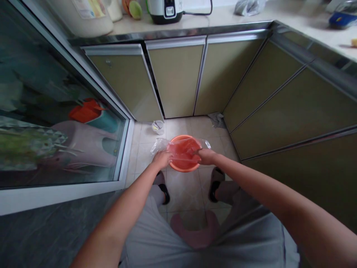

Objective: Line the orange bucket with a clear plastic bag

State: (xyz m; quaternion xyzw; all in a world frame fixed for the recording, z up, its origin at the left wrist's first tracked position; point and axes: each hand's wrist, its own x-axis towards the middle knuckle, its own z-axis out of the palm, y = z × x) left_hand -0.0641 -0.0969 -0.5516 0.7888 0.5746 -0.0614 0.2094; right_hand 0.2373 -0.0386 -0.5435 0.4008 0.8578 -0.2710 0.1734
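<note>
A round orange plastic bucket (184, 153) sits on the pale tiled floor (184, 190), in the corner where two runs of olive cabinet doors (175, 80) meet. A thin, clear, crinkled plastic bag (161, 144) is stretched across the bucket's mouth, its loose end trailing off to the left. Just behind the bucket stands a small clear cup (158, 127), and a grey rag (216, 120) lies crumpled at the foot of the cabinets. A glass sliding door (55, 123) with a metal frame runs along the left. Up on the table (223, 16) stands a rice cooker (165, 10). The left hand (161, 159) is closed on the bag at the bucket's left rim; the right hand (205, 156) grips the bag at the right rim. Two feet in dark sandals (214, 184) stand just beside the bucket.
</note>
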